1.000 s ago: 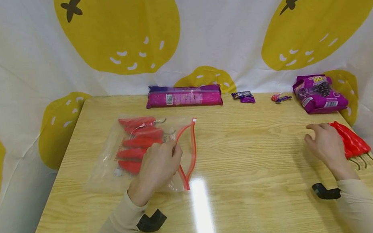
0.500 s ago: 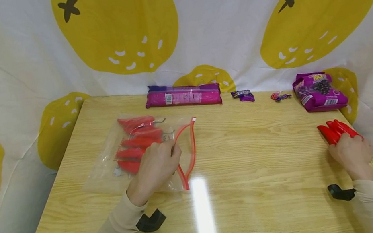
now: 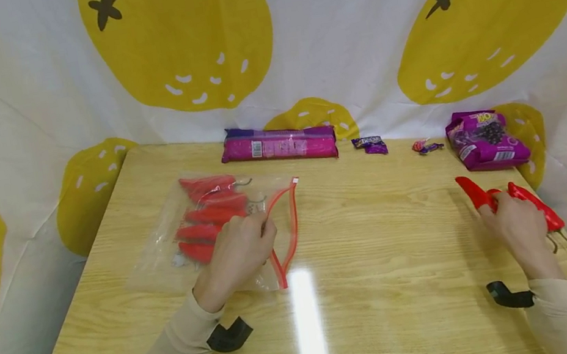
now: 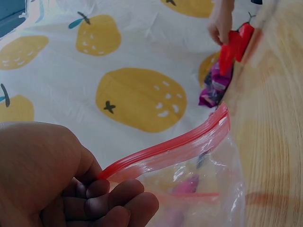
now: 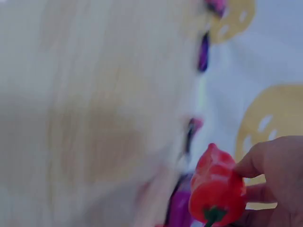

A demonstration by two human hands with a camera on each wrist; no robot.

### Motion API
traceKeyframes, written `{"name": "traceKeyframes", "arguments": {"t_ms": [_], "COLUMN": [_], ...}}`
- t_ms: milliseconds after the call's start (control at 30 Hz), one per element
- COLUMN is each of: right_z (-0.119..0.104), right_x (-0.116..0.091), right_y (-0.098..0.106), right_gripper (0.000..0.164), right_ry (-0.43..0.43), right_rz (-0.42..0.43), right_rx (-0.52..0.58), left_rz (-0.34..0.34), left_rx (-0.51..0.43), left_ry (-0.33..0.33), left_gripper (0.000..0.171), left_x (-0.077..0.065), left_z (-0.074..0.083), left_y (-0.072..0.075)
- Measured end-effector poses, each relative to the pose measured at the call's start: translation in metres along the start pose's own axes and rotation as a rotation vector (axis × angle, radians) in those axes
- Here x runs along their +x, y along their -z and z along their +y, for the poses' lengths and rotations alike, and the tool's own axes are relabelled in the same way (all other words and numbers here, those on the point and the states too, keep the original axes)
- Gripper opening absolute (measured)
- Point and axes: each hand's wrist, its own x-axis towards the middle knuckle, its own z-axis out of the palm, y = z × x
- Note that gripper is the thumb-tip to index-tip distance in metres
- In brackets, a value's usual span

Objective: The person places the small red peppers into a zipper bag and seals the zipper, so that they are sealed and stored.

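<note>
My left hand (image 3: 239,249) pinches the red zip edge of a clear zip bag (image 3: 156,271), whose mouth gapes toward the right. Inside the bag lie several red peppers (image 3: 214,214). In the left wrist view, thumb and fingers hold the red zip strip (image 4: 165,146). At the table's right side my right hand (image 3: 520,232) grips a red pepper (image 3: 470,190), its tip pointing up and left. The right wrist view shows the held pepper (image 5: 218,187) between thumb and fingers, green stem downward. More red peppers (image 3: 535,204) lie just beside and partly behind that hand.
Along the back of the wooden table (image 3: 382,310) lie a long purple packet (image 3: 278,144), small purple wrappers (image 3: 370,146), a small wrapped candy (image 3: 426,146) and a bulky purple bag (image 3: 486,138). Patterned cloth (image 3: 327,28) walls the back and sides.
My right hand moved right to the red peppers, took hold of one and drew it left, off the others. The left hand and zip bag stayed in place.
</note>
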Motion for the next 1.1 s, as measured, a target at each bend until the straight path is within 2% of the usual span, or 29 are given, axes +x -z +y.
{"name": "traceKeyframes", "arguments": {"t_ms": [133, 267, 367, 533, 600, 700, 833, 933, 1033, 1100], "right_z": [-0.049, -0.098, -0.132, -0.188, -0.208, -0.235, -0.264, -0.284, -0.301, -0.309], "right_x": [-0.008, -0.017, -0.025, -0.038, -0.042, -0.047, -0.052, -0.057, -0.061, -0.061], "right_y": [0.006, -0.003, -0.012, -0.019, -0.021, -0.024, -0.025, -0.019, -0.015, -0.021], "right_gripper": [0.045, 0.045, 0.042, 0.037, 0.036, 0.035, 0.039, 0.040, 0.037, 0.035], "right_ry": [0.138, 0.301, 0.348, 0.375, 0.397, 0.467, 0.576, 0.615, 0.652, 0.689], "right_rz": [-0.027, -0.084, -0.151, -0.296, -0.363, -0.440, -0.498, -0.532, -0.530, -0.524], "right_rx": [0.245, 0.474, 0.625, 0.856, 0.910, 0.931, 0.956, 1.005, 1.037, 1.050], "left_rz": [-0.002, -0.005, -0.011, -0.029, -0.039, -0.062, -0.091, -0.077, -0.040, -0.018], "left_rx": [0.005, 0.003, -0.001, -0.008, -0.015, -0.020, -0.022, 0.000, 0.036, 0.056], "left_ry": [0.000, 0.001, 0.006, 0.020, 0.032, 0.059, 0.088, 0.066, 0.025, 0.004], "left_gripper": [0.031, 0.031, 0.031, 0.029, 0.028, 0.026, 0.023, 0.023, 0.027, 0.028], "left_x": [0.001, 0.001, 0.001, 0.000, 0.000, 0.000, 0.000, 0.000, 0.000, 0.001], "left_z": [0.001, 0.002, 0.002, 0.003, 0.003, 0.004, 0.005, 0.005, 0.004, 0.004], "left_y": [-0.001, 0.000, 0.000, 0.000, 0.000, 0.001, 0.001, 0.002, 0.001, 0.001]}}
